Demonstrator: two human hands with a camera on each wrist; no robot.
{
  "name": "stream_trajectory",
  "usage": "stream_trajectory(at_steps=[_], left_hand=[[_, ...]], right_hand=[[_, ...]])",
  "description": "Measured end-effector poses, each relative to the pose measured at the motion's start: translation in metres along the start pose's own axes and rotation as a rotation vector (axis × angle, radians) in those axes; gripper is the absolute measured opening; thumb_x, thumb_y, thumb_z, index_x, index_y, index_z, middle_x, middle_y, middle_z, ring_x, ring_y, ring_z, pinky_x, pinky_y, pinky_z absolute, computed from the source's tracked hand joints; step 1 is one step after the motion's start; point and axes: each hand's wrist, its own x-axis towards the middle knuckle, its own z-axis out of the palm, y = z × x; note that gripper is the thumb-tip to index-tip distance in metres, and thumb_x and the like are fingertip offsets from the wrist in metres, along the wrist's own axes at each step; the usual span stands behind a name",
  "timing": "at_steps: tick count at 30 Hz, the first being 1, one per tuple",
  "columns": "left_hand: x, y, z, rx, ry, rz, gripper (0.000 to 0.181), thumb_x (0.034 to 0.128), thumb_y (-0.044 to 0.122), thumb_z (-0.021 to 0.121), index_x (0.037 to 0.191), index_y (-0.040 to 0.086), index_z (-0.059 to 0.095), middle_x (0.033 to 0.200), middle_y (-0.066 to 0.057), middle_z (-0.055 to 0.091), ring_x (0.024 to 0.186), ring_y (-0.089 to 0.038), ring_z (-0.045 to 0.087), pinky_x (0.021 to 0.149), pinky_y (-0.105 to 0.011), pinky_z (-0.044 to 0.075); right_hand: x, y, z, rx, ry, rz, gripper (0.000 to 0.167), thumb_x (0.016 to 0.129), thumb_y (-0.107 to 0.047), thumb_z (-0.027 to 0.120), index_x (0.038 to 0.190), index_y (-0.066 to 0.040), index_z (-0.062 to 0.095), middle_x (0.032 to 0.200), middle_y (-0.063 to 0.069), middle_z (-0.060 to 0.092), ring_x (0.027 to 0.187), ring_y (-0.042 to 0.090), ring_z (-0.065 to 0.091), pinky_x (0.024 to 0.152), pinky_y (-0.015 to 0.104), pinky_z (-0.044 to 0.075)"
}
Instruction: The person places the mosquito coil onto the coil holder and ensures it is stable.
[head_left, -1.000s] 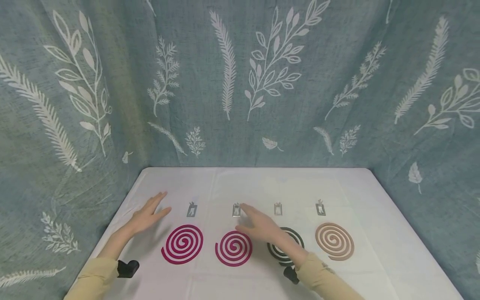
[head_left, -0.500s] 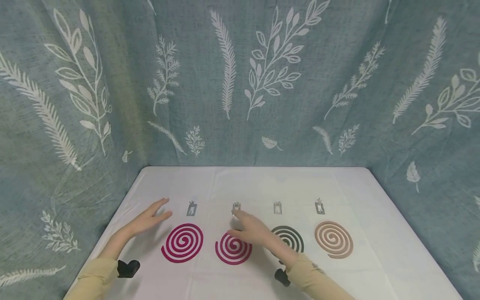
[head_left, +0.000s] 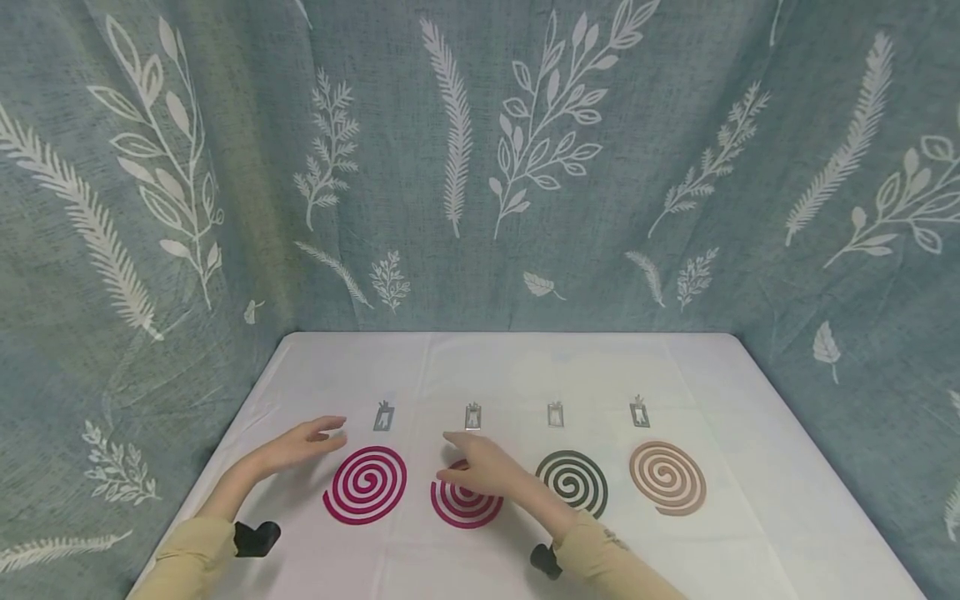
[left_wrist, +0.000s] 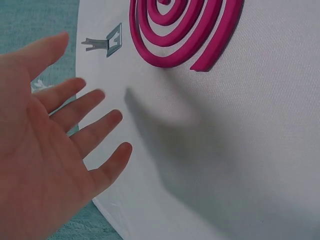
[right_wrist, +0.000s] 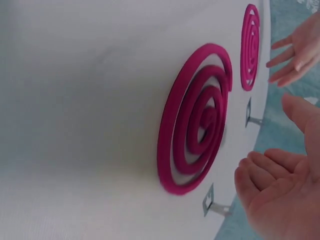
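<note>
Leaf-print curtain (head_left: 405, 150); white-clothed table (head_left: 487, 367). Dark mosquito coil (head_left: 570, 482); right of it, tan coil (head_left: 665, 475); left, two magenta coils (head_left: 366, 482); beyond, four metal stands (head_left: 382, 427), apparently spaced one per coil. Empty, fingers loose: right hand (head_left: 486, 468) over the nearer magenta coil (right_wrist: 207, 117), left hand (head_left: 300, 443) beside the farther.

Magenta coils (head_left: 367, 482), tan coil (head_left: 666, 477), teal leaf-patterned curtain (head_left: 480, 287)

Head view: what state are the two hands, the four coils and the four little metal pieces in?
left hand, empty, fingers spread
right hand, empty, fingers loosely bent
leftmost pink coil, flat, looks whole
second pink coil, flat, partly hidden by right hand
dark green coil, flat, edge partly hidden
tan coil, flat, fully visible
far-left metal piece, bearing nothing
mid-left metal piece, bearing nothing
mid-right metal piece, bearing nothing
far-right metal piece, bearing nothing
</note>
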Motion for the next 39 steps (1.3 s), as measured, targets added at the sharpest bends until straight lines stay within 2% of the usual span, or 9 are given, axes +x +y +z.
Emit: stream_trajectory(at_steps=[10,17,19,22,24,26,30,33,39], left_hand=[[0.001,-0.009,0.000,-0.028,-0.078,0.115,0.051,0.0931,0.019,0.057,0.128,-0.016,0.045,0.120,-0.030,0.059,0.113,-0.045,0.055,0.093,-0.054,0.047],[-0.002,-0.013,0.000,-0.041,-0.140,0.084,0.044,0.0902,0.015,0.061,0.121,-0.015,0.053,0.114,-0.028,0.063,0.108,-0.043,0.057,0.091,-0.059,0.045],[-0.003,-0.014,0.000,-0.039,-0.149,0.079,0.042,0.0898,0.014,0.061,0.119,-0.015,0.054,0.112,-0.028,0.063,0.106,-0.042,0.058,0.090,-0.058,0.046],[-0.004,-0.014,-0.001,-0.040,-0.153,0.066,0.040,0.0886,0.012,0.061,0.117,-0.016,0.055,0.109,-0.026,0.064,0.102,-0.039,0.061,0.088,-0.056,0.048],[-0.005,-0.015,-0.002,-0.037,-0.154,0.059,0.039,0.0882,0.011,0.062,0.116,-0.016,0.056,0.108,-0.025,0.065,0.101,-0.038,0.062,0.087,-0.055,0.049],[-0.004,-0.015,-0.001,-0.044,-0.154,0.046,0.037,0.0878,0.010,0.062,0.115,-0.015,0.057,0.108,-0.024,0.066,0.101,-0.036,0.061,0.087,-0.054,0.049],[-0.003,-0.016,0.001,-0.049,-0.160,0.039,0.035,0.0880,0.010,0.062,0.113,-0.014,0.059,0.107,-0.023,0.066,0.100,-0.035,0.061,0.085,-0.053,0.050],[-0.003,-0.016,0.003,-0.053,-0.163,0.035,0.034,0.0879,0.010,0.062,0.113,-0.013,0.060,0.106,-0.023,0.067,0.099,-0.033,0.061,0.085,-0.052,0.050],[-0.002,-0.016,0.006,-0.057,-0.156,0.030,0.034,0.0875,0.009,0.063,0.113,-0.014,0.060,0.105,-0.022,0.067,0.096,-0.031,0.062,0.085,-0.051,0.051]], right_hand=[[0.005,-0.009,0.015,0.033,-0.020,-0.018,0.062,0.086,-0.035,0.067,0.138,-0.006,0.048,0.129,0.010,0.060,0.098,0.014,0.064,0.089,0.025,0.051],[0.005,-0.015,0.022,0.049,-0.059,-0.039,0.057,0.086,-0.032,0.068,0.135,-0.006,0.052,0.118,0.008,0.067,0.077,0.006,0.060,0.076,0.018,0.050],[0.006,-0.018,0.024,0.049,-0.065,-0.048,0.055,0.087,-0.032,0.068,0.133,-0.006,0.053,0.119,0.007,0.067,0.084,0.008,0.063,0.080,0.019,0.051],[0.007,-0.021,0.026,0.050,-0.074,-0.062,0.053,0.087,-0.031,0.067,0.132,-0.006,0.055,0.119,0.006,0.067,0.083,0.007,0.061,0.083,0.020,0.050],[0.008,-0.023,0.028,0.050,-0.075,-0.070,0.051,0.087,-0.030,0.067,0.131,-0.006,0.056,0.121,0.005,0.066,0.082,0.004,0.058,0.082,0.018,0.048],[0.009,-0.023,0.030,0.071,-0.086,-0.073,0.051,0.087,-0.028,0.067,0.131,-0.005,0.056,0.114,0.005,0.069,0.071,0.004,0.051,0.074,0.016,0.046],[0.010,-0.026,0.032,0.071,-0.096,-0.067,0.050,0.087,-0.028,0.068,0.130,-0.006,0.057,0.116,0.005,0.068,0.081,0.004,0.056,0.081,0.019,0.049],[0.010,-0.029,0.033,0.048,-0.097,-0.067,0.048,0.087,-0.029,0.067,0.129,-0.007,0.058,0.124,0.003,0.065,0.099,0.006,0.060,0.094,0.024,0.049],[0.013,-0.034,0.035,0.018,-0.104,-0.045,0.044,0.088,-0.028,0.065,0.128,-0.008,0.059,0.124,0.002,0.065,0.120,0.015,0.057,0.101,0.028,0.045]])
